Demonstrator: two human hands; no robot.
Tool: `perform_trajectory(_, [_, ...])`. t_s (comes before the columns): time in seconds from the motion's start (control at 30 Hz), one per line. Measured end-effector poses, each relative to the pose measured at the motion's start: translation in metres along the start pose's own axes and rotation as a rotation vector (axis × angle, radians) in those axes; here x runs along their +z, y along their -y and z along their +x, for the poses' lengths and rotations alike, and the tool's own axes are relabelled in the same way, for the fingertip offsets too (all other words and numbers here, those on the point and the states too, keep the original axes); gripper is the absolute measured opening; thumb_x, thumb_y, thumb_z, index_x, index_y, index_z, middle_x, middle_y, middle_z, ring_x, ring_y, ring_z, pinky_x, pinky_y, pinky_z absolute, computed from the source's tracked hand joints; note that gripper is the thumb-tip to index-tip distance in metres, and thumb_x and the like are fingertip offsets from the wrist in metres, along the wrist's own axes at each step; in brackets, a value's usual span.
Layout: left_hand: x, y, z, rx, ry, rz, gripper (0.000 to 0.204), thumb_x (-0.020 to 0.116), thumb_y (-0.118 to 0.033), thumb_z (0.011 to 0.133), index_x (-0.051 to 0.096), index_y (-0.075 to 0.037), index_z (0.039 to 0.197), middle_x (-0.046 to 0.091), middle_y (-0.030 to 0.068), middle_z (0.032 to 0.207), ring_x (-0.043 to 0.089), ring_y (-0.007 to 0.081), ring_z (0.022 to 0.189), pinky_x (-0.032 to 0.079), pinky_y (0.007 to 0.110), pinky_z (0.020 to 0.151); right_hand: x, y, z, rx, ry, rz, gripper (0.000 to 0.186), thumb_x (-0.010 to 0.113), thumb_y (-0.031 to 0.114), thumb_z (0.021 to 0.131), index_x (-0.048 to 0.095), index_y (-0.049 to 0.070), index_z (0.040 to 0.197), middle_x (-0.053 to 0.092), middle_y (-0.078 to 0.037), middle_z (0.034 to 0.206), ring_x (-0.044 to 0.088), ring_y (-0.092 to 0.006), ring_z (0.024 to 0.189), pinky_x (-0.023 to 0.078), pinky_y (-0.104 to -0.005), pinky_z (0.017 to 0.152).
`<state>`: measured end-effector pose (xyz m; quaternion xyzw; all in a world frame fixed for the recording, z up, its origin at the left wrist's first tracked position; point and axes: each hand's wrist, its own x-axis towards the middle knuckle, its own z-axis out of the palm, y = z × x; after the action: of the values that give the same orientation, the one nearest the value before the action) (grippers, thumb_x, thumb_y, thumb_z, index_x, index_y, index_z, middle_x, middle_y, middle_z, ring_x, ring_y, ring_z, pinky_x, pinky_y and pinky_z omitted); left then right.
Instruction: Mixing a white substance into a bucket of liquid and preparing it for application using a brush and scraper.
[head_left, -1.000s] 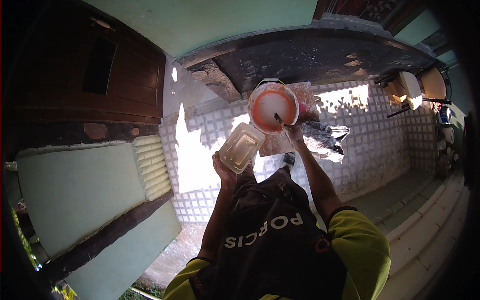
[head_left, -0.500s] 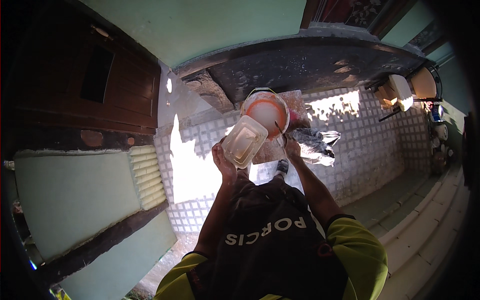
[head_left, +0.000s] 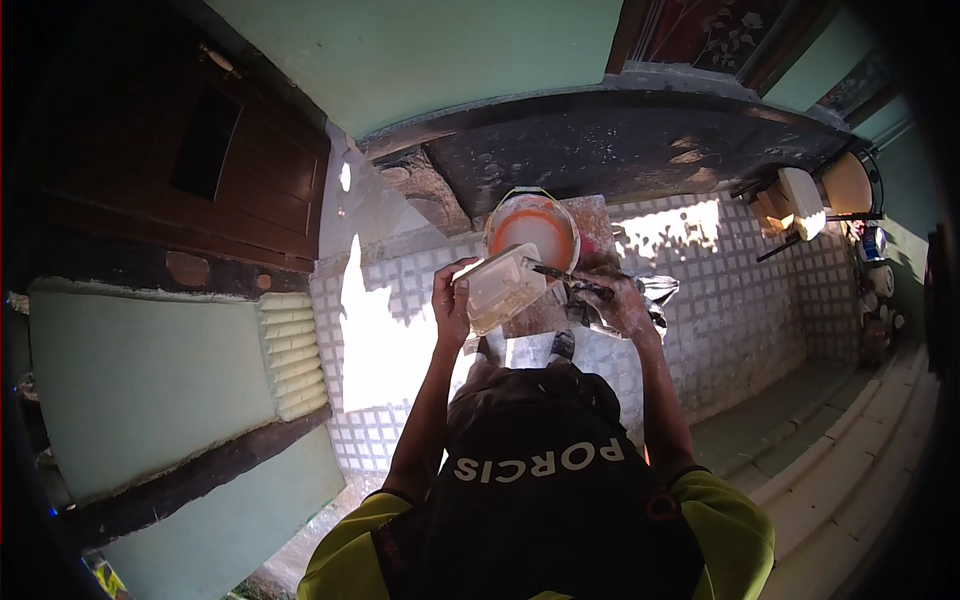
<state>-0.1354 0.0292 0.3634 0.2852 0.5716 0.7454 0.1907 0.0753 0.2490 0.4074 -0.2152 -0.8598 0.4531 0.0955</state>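
My left hand [head_left: 452,302] is closed on the left side of a whitish, see-through rectangular plastic container [head_left: 505,290], which is tilted and smeared inside. In my right hand [head_left: 627,308] is a slim dark-handled tool [head_left: 560,274]; its tip reaches the right rim of the container, and its exact kind is too small to make out. Just beyond the container stands a round bucket [head_left: 533,215] with an orange inner wall and whitish paste inside. The container overlaps the bucket's near left edge in view.
Under the bucket lies a stained board [head_left: 593,215]. A crumpled black-and-silver bag [head_left: 658,292] sits right of it, partly behind my right hand. A dark ledge [head_left: 600,135] runs along the far wall. Chairs [head_left: 800,200] stand at the right, a brown door [head_left: 260,190] at the left.
My right hand has risen from beside the bucket, bringing the tool to the container's rim. The container has shifted slightly right and nearer, and tilted more.
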Motion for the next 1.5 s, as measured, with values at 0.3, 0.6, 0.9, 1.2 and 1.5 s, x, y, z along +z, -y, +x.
perform_trajectory(0.3, [0.005, -0.018, 0.041, 0.012, 0.133, -0.009, 0.024, 0.05, -0.011, 0.098, 0.046, -0.003, 0.12, 0.056, 0.0127, 0.126, 0.054, 0.0165, 0.109, 0.043, 0.03, 0.095, 0.015, 0.04, -0.009, -0.098, -0.086, -0.409, 0.027, 0.065, 0.022, 0.086, 0.068, 0.014, 0.111, 0.067, -0.016, 0.098, 0.065, -0.0343, 0.082, 0.054, -0.0438, 0.072])
perform_trajectory(0.6, [-0.006, -0.035, 0.05, 0.044, 0.203, 0.046, 0.024, 0.05, -0.006, 0.096, 0.047, -0.002, 0.12, 0.058, 0.0133, 0.123, 0.055, 0.018, 0.111, 0.042, 0.031, 0.097, 0.028, 0.068, -0.011, -0.038, -0.115, -0.327, 0.026, 0.067, 0.021, 0.085, 0.069, 0.013, 0.11, 0.068, -0.016, 0.1, 0.066, -0.0336, 0.085, 0.055, -0.0426, 0.072])
perform_trajectory(0.9, [-0.013, -0.05, 0.062, 0.07, 0.299, 0.074, 0.024, 0.049, -0.004, 0.096, 0.047, -0.002, 0.12, 0.058, 0.0149, 0.123, 0.055, 0.0203, 0.113, 0.042, 0.033, 0.099, 0.039, 0.077, -0.013, 0.0, -0.152, -0.306, 0.028, 0.066, 0.022, 0.086, 0.068, 0.016, 0.113, 0.068, -0.016, 0.102, 0.066, -0.0343, 0.086, 0.055, -0.042, 0.073])
perform_trajectory(1.2, [-0.024, -0.065, 0.082, 0.074, 0.459, 0.115, 0.023, 0.049, -0.008, 0.098, 0.046, -0.004, 0.12, 0.06, 0.0129, 0.121, 0.056, 0.018, 0.111, 0.042, 0.031, 0.096, 0.044, 0.085, -0.018, -0.064, -0.081, -0.256, 0.034, 0.067, 0.02, 0.084, 0.066, 0.017, 0.118, 0.068, -0.016, 0.1, 0.066, -0.0334, 0.083, 0.054, -0.0418, 0.072])
perform_trajectory(1.5, [-0.021, -0.095, 0.113, -0.091, 0.748, 0.046, 0.019, 0.052, -0.001, 0.094, 0.053, -0.004, 0.113, 0.062, 0.0075, 0.11, 0.057, 0.0146, 0.105, 0.045, 0.028, 0.092, 0.023, 0.101, -0.033, -0.118, -0.056, -0.445, 0.035, 0.069, 0.018, 0.082, 0.067, 0.019, 0.117, 0.065, -0.014, 0.109, 0.064, -0.0325, 0.093, 0.052, -0.0403, 0.08])
